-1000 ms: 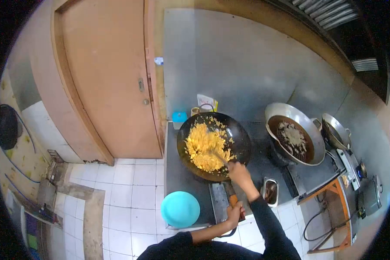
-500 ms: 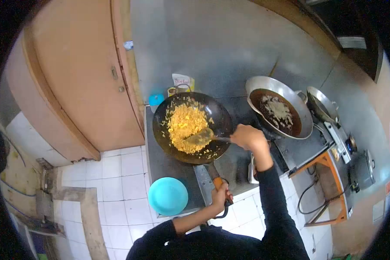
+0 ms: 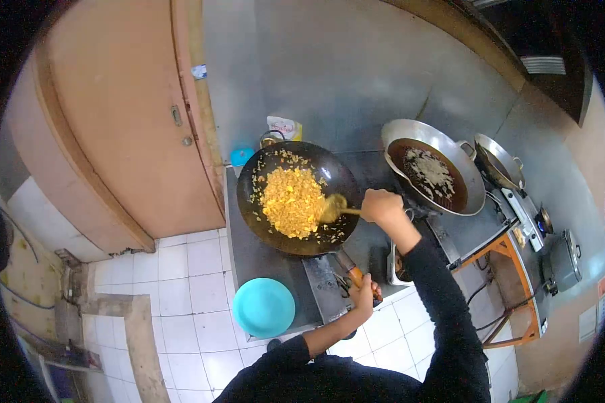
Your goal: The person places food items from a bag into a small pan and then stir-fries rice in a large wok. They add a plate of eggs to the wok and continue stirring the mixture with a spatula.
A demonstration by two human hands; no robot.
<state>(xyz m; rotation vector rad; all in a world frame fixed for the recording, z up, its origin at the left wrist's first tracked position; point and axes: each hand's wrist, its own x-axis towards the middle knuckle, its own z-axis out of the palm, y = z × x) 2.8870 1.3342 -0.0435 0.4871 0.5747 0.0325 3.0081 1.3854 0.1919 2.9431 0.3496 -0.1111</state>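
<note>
Yellow fried rice [image 3: 292,201] lies heaped in the middle of a dark wok [image 3: 343,174], with loose grains around it. My left hand [image 3: 364,295] is closed on the wok's wooden handle [image 3: 353,273], below the wok. My right hand [image 3: 383,205] grips the handle of a spatula [image 3: 333,208], whose blade is at the right side of the rice, slightly blurred. A turquoise plate [image 3: 263,307] rests on the counter, left of my left hand.
Right of the wok, a large metal pan [image 3: 474,181] holds dark oil with pale food frying. Behind it is a smaller pan [image 3: 501,161]. A metal container [image 3: 398,265] sits near my right forearm. A blue-lidded tub [image 3: 242,156] and a packet [image 3: 286,127] stand behind the wok.
The view has shifted, then steadied. The spatula has moved from within the rice to its right edge. My left hand has moved slightly right with the wok handle since the last frame.
</note>
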